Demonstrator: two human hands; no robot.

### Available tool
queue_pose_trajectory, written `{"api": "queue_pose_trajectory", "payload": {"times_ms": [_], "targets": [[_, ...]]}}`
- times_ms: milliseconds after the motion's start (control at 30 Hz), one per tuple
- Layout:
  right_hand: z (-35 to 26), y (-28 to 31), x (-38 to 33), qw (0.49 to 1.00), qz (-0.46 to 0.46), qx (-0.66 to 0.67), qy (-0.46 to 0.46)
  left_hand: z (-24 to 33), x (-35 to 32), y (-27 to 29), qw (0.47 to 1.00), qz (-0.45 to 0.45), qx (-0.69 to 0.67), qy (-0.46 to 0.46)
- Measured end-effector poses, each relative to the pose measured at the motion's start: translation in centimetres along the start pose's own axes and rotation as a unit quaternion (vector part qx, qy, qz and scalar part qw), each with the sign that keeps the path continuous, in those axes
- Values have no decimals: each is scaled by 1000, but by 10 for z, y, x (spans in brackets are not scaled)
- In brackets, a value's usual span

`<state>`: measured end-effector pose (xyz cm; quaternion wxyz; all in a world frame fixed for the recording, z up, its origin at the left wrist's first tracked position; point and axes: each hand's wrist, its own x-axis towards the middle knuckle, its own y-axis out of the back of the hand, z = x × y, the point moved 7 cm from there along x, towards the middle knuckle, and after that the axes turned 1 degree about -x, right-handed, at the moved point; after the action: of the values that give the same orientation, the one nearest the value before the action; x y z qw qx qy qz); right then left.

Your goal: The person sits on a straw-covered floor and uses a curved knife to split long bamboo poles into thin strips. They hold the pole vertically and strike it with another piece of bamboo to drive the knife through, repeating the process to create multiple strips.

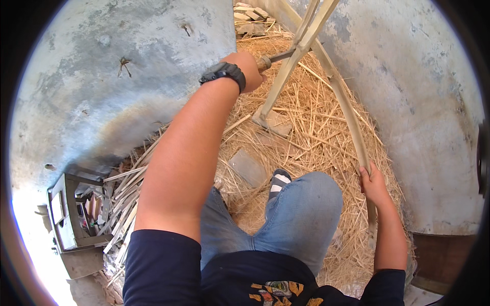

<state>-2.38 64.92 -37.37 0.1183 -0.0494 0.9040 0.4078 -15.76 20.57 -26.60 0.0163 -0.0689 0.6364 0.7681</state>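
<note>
My left hand (248, 71), with a black watch on its wrist, is closed around the wooden handle of a knife (280, 56). The narrow dark blade reaches to where a wooden stand (282, 79) and a long strip cross. My right hand (374, 184) grips that long pale strip of bamboo or wood (347, 109), which bends from the top of the view down past my right side. Its lower end lies along my right forearm. Whether the blade is cutting into the strip cannot be made out.
Straw-like shavings (316, 115) cover the floor around my legs. Split strips (130, 186) are heaped at the left, beside a wooden box-like frame (76, 234). A flat grey slab (247, 167) lies before my foot. Worn grey walls (418, 112) rise on both sides; bricks (252, 20) are piled far off.
</note>
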Motion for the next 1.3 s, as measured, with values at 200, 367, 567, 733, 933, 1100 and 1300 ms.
{"api": "queue_pose_trajectory", "payload": {"times_ms": [200,367,567,733,933,1100,1300], "targets": [[-34,61,-13,990,77,112,31,-3,0,-4,999,7,-32,-1],[-65,104,-22,921,216,280,166,-3,1,-3,1000,2,-27,8],[5,18,1,980,170,-14,101,-7,3,-7,999,22,-40,5],[4,16,-3,998,50,30,-21,-8,3,-17,999,5,-40,15],[-50,96,-25,947,204,223,110,0,6,-24,999,1,-53,8],[-29,76,-10,925,246,256,133,-1,6,-20,998,27,-59,6],[15,-8,3,999,33,17,-39,-6,3,-24,998,0,-51,27]]}}
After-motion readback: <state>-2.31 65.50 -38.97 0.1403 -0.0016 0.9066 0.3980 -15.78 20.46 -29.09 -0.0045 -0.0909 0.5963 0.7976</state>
